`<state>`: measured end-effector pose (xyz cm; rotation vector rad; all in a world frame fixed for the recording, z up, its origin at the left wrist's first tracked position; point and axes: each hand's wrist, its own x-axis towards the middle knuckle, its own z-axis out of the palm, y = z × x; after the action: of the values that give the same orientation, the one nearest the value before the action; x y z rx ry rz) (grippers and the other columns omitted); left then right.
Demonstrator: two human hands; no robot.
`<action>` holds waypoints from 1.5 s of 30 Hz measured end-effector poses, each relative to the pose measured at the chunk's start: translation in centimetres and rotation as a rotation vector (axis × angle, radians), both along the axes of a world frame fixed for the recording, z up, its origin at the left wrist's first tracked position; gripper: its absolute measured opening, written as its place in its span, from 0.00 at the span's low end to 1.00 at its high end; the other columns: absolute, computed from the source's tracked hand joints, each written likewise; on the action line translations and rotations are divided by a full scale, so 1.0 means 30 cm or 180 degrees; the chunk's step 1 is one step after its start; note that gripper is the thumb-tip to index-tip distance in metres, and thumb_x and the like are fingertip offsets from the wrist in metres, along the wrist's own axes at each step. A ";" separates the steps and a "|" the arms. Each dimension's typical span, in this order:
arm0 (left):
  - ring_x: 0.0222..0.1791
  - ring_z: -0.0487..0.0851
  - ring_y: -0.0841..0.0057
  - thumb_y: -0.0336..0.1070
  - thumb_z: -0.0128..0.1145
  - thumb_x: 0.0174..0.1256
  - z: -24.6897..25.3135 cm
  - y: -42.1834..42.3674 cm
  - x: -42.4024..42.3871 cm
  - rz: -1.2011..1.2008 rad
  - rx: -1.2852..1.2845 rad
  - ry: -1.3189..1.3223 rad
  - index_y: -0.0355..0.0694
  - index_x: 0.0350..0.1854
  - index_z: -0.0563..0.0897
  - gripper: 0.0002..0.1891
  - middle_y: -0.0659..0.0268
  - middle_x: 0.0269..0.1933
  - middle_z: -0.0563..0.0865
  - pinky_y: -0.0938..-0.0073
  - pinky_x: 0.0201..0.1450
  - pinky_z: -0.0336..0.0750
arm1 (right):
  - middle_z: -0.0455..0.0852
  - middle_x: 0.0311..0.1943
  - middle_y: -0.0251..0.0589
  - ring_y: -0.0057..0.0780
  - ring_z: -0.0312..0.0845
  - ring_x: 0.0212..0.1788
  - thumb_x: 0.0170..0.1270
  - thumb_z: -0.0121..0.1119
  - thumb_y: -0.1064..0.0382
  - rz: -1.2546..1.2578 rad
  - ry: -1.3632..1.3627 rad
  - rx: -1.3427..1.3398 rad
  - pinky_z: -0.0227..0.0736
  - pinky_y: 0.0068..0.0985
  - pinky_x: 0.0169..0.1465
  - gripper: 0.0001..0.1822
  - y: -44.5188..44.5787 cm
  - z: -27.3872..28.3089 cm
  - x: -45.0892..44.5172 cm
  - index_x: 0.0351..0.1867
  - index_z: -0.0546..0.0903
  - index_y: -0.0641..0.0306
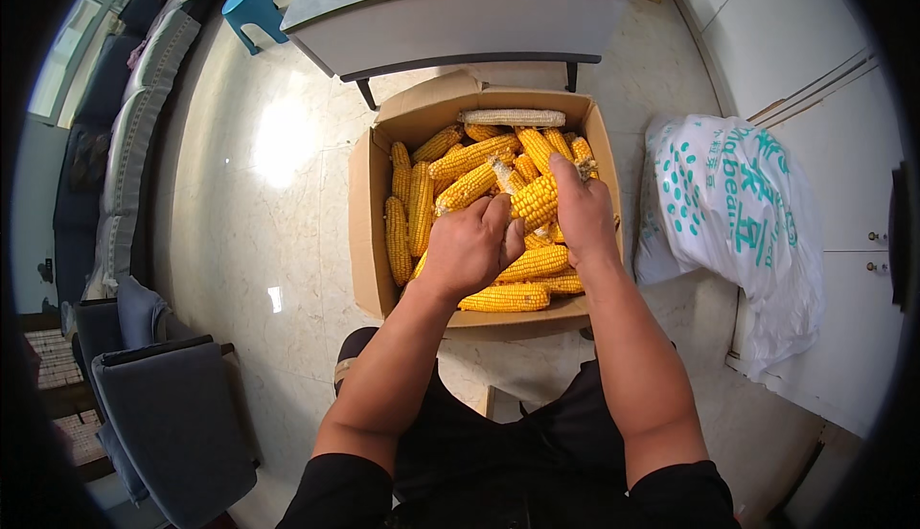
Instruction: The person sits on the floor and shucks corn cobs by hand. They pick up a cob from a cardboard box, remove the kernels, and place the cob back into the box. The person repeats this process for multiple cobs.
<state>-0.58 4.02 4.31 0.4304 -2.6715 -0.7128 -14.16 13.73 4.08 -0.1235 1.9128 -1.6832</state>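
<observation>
Above a cardboard box (365, 223), my right hand (588, 209) grips a yellow ear of dried corn (535, 202) from its right side. My left hand (474, 245) is curled at the ear's lower left end, with thumb and index finger against it; what lies inside the fist is hidden. Many more ears of corn (420, 209) with their kernels on fill the box. One stripped, pale corncob (512, 118) lies along the far wall inside. Just behind the held ear is a partly bare cob (505, 174).
Beyond the box stands a low table (460, 22) with a grey top and dark legs, a blue plastic stool (255, 4) beside it. To the right, a stuffed white woven sack (726, 198) with green printing leans by white cabinets (855, 191). A grey upholstered chair (169, 428) is at lower left.
</observation>
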 end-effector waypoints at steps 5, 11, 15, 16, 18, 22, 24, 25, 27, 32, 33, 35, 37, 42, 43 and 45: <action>0.27 0.84 0.55 0.40 0.59 0.68 -0.013 -0.011 -0.007 -0.0111 -0.0073 0.0109 0.36 0.44 0.79 0.12 0.57 0.30 0.83 0.57 0.29 0.79 | 0.84 0.29 0.32 0.21 0.76 0.30 0.70 0.59 0.46 0.0134 0.0083 0.0286 0.71 0.26 0.36 0.24 0.015 0.003 -0.017 0.34 0.84 0.71; 0.37 0.85 0.54 0.36 0.60 0.68 -0.013 -0.005 -0.013 -0.0063 -0.0035 0.0329 0.33 0.52 0.82 0.15 0.51 0.41 0.87 0.58 0.41 0.80 | 0.80 0.22 0.35 0.23 0.74 0.26 0.71 0.58 0.44 0.0243 0.0631 0.0928 0.68 0.31 0.32 0.28 0.013 0.034 -0.020 0.25 0.81 0.71; 0.40 0.84 0.59 0.33 0.66 0.63 0.014 -0.005 -0.022 -0.0070 -0.0261 0.0841 0.35 0.46 0.85 0.12 0.55 0.43 0.88 0.63 0.43 0.79 | 0.79 0.19 0.38 0.26 0.74 0.26 0.71 0.58 0.42 0.0132 0.0816 0.0978 0.68 0.34 0.32 0.31 0.014 0.007 -0.030 0.24 0.80 0.73; 0.39 0.84 0.60 0.32 0.67 0.61 0.015 -0.004 -0.022 -0.0042 -0.0282 0.0876 0.35 0.44 0.85 0.11 0.57 0.42 0.87 0.64 0.42 0.78 | 0.79 0.19 0.39 0.27 0.75 0.25 0.70 0.58 0.41 0.0128 0.0855 0.1013 0.69 0.34 0.32 0.32 0.013 0.005 -0.030 0.24 0.80 0.74; 0.36 0.83 0.62 0.29 0.69 0.57 0.014 0.000 -0.023 0.0018 -0.0327 0.0945 0.37 0.40 0.86 0.10 0.60 0.39 0.87 0.66 0.40 0.78 | 0.80 0.19 0.43 0.32 0.77 0.26 0.70 0.57 0.40 0.0147 0.0911 0.1150 0.70 0.36 0.33 0.33 0.008 0.012 -0.024 0.25 0.80 0.76; 0.35 0.81 0.64 0.29 0.69 0.54 0.009 0.006 -0.021 0.0083 -0.0340 0.0938 0.40 0.35 0.83 0.08 0.64 0.34 0.84 0.66 0.39 0.76 | 0.83 0.21 0.54 0.43 0.83 0.29 0.69 0.57 0.38 0.0172 0.0992 0.1370 0.73 0.40 0.36 0.36 0.004 0.032 -0.013 0.27 0.81 0.79; 0.33 0.81 0.64 0.27 0.70 0.52 0.002 0.009 -0.019 0.0112 -0.0300 0.0888 0.39 0.33 0.83 0.08 0.63 0.33 0.84 0.66 0.38 0.76 | 0.83 0.21 0.58 0.48 0.84 0.29 0.69 0.57 0.37 0.0174 0.1077 0.1435 0.73 0.42 0.35 0.36 0.001 0.036 -0.010 0.27 0.81 0.79; 0.33 0.81 0.63 0.27 0.70 0.52 -0.001 0.010 -0.021 0.0146 -0.0294 0.0885 0.40 0.33 0.82 0.08 0.63 0.32 0.84 0.66 0.37 0.76 | 0.83 0.22 0.60 0.51 0.85 0.29 0.69 0.57 0.37 0.0175 0.1119 0.1467 0.73 0.43 0.35 0.37 0.000 0.037 -0.008 0.27 0.82 0.80; 0.33 0.82 0.63 0.27 0.69 0.51 -0.008 0.012 -0.026 0.0212 -0.0282 0.0881 0.40 0.31 0.81 0.08 0.63 0.31 0.84 0.65 0.37 0.76 | 0.81 0.18 0.61 0.55 0.83 0.26 0.69 0.56 0.35 0.0178 0.1387 0.1555 0.73 0.46 0.32 0.39 -0.002 0.026 0.001 0.21 0.82 0.78; 0.29 0.82 0.61 0.28 0.67 0.51 -0.037 0.020 -0.022 0.0428 -0.0107 0.0779 0.40 0.30 0.80 0.08 0.62 0.28 0.82 0.62 0.33 0.77 | 0.81 0.18 0.63 0.61 0.83 0.26 0.68 0.55 0.33 0.0287 0.1765 0.1699 0.75 0.48 0.31 0.40 -0.002 0.031 0.016 0.19 0.82 0.76; 0.28 0.81 0.60 0.28 0.67 0.51 -0.040 0.022 -0.023 0.0441 -0.0045 0.0798 0.40 0.30 0.80 0.07 0.61 0.27 0.81 0.61 0.31 0.77 | 0.81 0.19 0.63 0.61 0.83 0.27 0.68 0.55 0.33 0.0281 0.1762 0.1690 0.76 0.48 0.31 0.40 -0.003 0.031 0.015 0.20 0.83 0.76; 0.27 0.82 0.60 0.28 0.67 0.51 -0.026 0.023 -0.024 0.0466 -0.0073 0.0776 0.39 0.28 0.80 0.07 0.61 0.27 0.82 0.62 0.31 0.77 | 0.81 0.19 0.63 0.61 0.83 0.27 0.68 0.55 0.33 0.0279 0.1808 0.1664 0.76 0.48 0.31 0.40 -0.001 0.032 0.015 0.20 0.83 0.76; 0.27 0.83 0.61 0.28 0.67 0.51 -0.021 0.026 -0.026 0.0516 0.0173 0.0730 0.39 0.27 0.80 0.06 0.60 0.26 0.82 0.62 0.30 0.78 | 0.81 0.18 0.63 0.61 0.83 0.27 0.68 0.55 0.32 0.0287 0.1904 0.1623 0.76 0.49 0.31 0.40 0.001 0.034 0.017 0.20 0.83 0.75; 0.25 0.84 0.60 0.28 0.67 0.51 -0.010 0.044 -0.028 0.0858 0.1507 0.0509 0.37 0.26 0.80 0.06 0.59 0.25 0.83 0.63 0.31 0.79 | 0.81 0.17 0.61 0.59 0.83 0.25 0.68 0.55 0.33 0.0348 0.2076 0.1693 0.75 0.47 0.30 0.40 0.004 0.039 0.014 0.19 0.83 0.75; 0.25 0.83 0.60 0.28 0.67 0.51 -0.005 0.045 -0.029 0.0875 0.1571 0.0473 0.37 0.26 0.80 0.06 0.59 0.25 0.83 0.63 0.31 0.79 | 0.81 0.17 0.61 0.59 0.83 0.25 0.69 0.55 0.33 0.0342 0.2105 0.1685 0.75 0.47 0.29 0.39 0.004 0.041 0.013 0.19 0.83 0.75; 0.25 0.83 0.60 0.28 0.67 0.51 0.003 0.046 -0.032 0.0911 0.1698 0.0400 0.37 0.25 0.80 0.06 0.58 0.25 0.83 0.63 0.31 0.79 | 0.81 0.17 0.61 0.58 0.83 0.24 0.69 0.55 0.33 0.0326 0.2261 0.1660 0.75 0.46 0.29 0.39 0.005 0.039 0.014 0.19 0.83 0.75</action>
<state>-1.53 5.39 4.39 0.8483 -2.2119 -1.3059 -13.76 13.89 5.26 -0.6690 2.7403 -1.0868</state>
